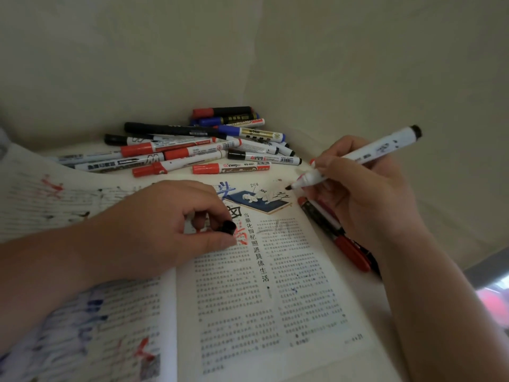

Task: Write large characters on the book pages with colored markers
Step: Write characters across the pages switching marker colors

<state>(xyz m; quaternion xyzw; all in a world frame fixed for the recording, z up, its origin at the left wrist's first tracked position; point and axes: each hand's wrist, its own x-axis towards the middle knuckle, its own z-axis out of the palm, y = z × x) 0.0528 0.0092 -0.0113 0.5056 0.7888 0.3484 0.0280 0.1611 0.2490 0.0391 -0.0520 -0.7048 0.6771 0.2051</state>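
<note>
Where curled upward at far left, streaked with red and blue ink over the print: left page of the open book [275,299], lying on the white worktop [281,172]. Across that page and the gutter, left hand [170,224], palm down, pinching a small black cap [229,226] between thumb and curled fingers, just over large hand-drawn characters [240,236] in blue, black and red at the top of the right page. Behind, against the wall, a loose pile of markers [170,146] with red, blue and black caps, lying crosswise on one another. Right of centre, near the top of the right page, a printed illustration [259,201] with a blue panel. Just beside its upper right corner, dark tip of an uncapped white marker [366,153], gripped in the curled fingers of the right hand [366,194], barrel slanting up and to the right; tip on the paper or just clear of it, cannot tell. Under that hand, beside the book's right edge, a red-capped marker [351,250] flat on the worktop, another dark one partly hidden beside it.
</note>
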